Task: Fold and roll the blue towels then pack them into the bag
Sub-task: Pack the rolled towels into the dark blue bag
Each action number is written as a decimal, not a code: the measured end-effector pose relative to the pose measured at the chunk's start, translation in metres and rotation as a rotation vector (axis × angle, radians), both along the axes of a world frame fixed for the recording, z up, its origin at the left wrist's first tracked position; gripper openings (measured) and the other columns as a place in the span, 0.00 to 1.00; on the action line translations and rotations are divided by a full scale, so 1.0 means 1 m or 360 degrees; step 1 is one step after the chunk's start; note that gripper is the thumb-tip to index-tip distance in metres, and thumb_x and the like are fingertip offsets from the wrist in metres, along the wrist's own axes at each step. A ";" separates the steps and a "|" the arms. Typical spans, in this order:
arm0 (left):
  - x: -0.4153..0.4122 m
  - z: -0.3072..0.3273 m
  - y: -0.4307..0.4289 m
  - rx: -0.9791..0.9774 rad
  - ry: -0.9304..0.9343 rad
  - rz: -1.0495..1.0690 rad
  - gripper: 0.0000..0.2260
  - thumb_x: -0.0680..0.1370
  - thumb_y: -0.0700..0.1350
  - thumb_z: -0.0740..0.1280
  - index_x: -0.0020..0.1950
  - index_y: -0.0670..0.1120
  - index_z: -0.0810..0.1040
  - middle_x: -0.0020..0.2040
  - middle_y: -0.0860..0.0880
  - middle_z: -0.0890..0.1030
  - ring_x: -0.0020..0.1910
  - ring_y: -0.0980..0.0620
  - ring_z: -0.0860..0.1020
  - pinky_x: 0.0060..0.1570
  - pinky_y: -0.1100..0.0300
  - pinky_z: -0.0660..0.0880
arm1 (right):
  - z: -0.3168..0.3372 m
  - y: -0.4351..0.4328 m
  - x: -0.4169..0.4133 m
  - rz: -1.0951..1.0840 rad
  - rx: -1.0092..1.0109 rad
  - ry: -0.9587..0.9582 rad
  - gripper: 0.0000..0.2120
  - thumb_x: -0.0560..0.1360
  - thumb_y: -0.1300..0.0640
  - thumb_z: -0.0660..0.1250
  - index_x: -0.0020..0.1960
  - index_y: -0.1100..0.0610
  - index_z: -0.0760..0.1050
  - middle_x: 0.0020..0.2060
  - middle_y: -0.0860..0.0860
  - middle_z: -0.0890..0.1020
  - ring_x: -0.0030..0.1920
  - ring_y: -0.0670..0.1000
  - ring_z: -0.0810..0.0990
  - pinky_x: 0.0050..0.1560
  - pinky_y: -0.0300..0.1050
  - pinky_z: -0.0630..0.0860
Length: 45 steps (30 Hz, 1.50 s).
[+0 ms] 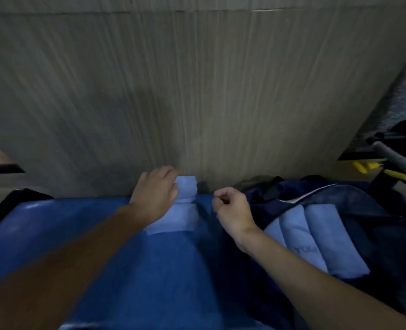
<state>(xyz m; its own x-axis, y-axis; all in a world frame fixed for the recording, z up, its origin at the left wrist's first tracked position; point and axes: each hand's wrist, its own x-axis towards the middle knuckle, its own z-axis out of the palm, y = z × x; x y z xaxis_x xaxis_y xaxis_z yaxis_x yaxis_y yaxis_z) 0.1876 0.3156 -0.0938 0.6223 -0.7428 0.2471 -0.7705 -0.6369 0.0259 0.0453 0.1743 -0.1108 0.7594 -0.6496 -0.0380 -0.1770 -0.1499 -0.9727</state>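
A half-rolled light-blue towel (184, 206) lies on the blue worktop (54, 229) to the left of the bag (375, 217), near it but not touching it. Its rolled end points away from the person, and its flat tail runs back toward them. The left hand (155, 194) lies on the side of the roll farther from the bag. Its grip is closed on the cloth, with the fingers (171, 177) curled over the top of the roll and the palm pressed against its flank. The left forearm runs straight in from the lower left, low over the worktop. The right hand (233, 208) hovers between the towel and the bag, just beside the bag's open edge, touching neither. Its wrist is bent and its fingers are loosely curled inward, and motion blur leaves no held thing to be made out in that grip. The dark navy bag lies open, and inside it are three rolled towels (299, 236), all light blue, packed side by side and touching, lengthwise toward the person. That makes four towels in all, two hands and one bag. A wood-grain panel (149, 91) rises behind the bag and the worktop.
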 end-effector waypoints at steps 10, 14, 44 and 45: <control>0.061 -0.028 -0.009 0.0328 0.0289 -0.0002 0.24 0.81 0.56 0.60 0.75 0.48 0.64 0.70 0.48 0.71 0.67 0.46 0.70 0.64 0.51 0.65 | -0.041 0.010 0.073 -0.0014 0.0679 0.0221 0.21 0.72 0.54 0.74 0.59 0.62 0.72 0.37 0.51 0.79 0.37 0.48 0.78 0.41 0.42 0.78; 0.065 -0.029 -0.009 0.0546 0.0137 -0.0018 0.29 0.78 0.64 0.59 0.73 0.49 0.67 0.66 0.48 0.69 0.63 0.47 0.67 0.60 0.51 0.61 | -0.042 0.013 0.078 -0.0039 0.0870 0.0187 0.34 0.73 0.55 0.74 0.72 0.65 0.63 0.44 0.50 0.78 0.45 0.49 0.80 0.45 0.40 0.78; -0.166 0.081 -0.129 -0.1268 0.2277 -0.0351 0.16 0.79 0.49 0.68 0.57 0.37 0.78 0.50 0.42 0.85 0.51 0.45 0.84 0.51 0.51 0.80 | 0.093 -0.070 -0.146 0.0025 0.0684 -0.0504 0.13 0.79 0.59 0.65 0.63 0.62 0.75 0.55 0.58 0.83 0.56 0.57 0.82 0.57 0.53 0.79; -0.177 0.079 -0.140 -0.1222 0.2264 -0.0369 0.17 0.78 0.51 0.69 0.58 0.38 0.78 0.51 0.43 0.85 0.51 0.46 0.84 0.52 0.52 0.80 | 0.093 -0.078 -0.160 -0.0038 0.0680 -0.0483 0.13 0.79 0.59 0.65 0.62 0.61 0.75 0.54 0.58 0.84 0.55 0.57 0.83 0.57 0.54 0.79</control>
<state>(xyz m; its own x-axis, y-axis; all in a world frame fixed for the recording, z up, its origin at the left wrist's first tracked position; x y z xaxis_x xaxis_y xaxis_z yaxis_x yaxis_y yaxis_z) 0.0106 0.1756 -0.0144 0.5576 -0.8279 -0.0609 0.0779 -0.0208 0.9967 -0.1143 0.0960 -0.0179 0.7627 -0.6413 -0.0838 0.1237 0.2719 -0.9544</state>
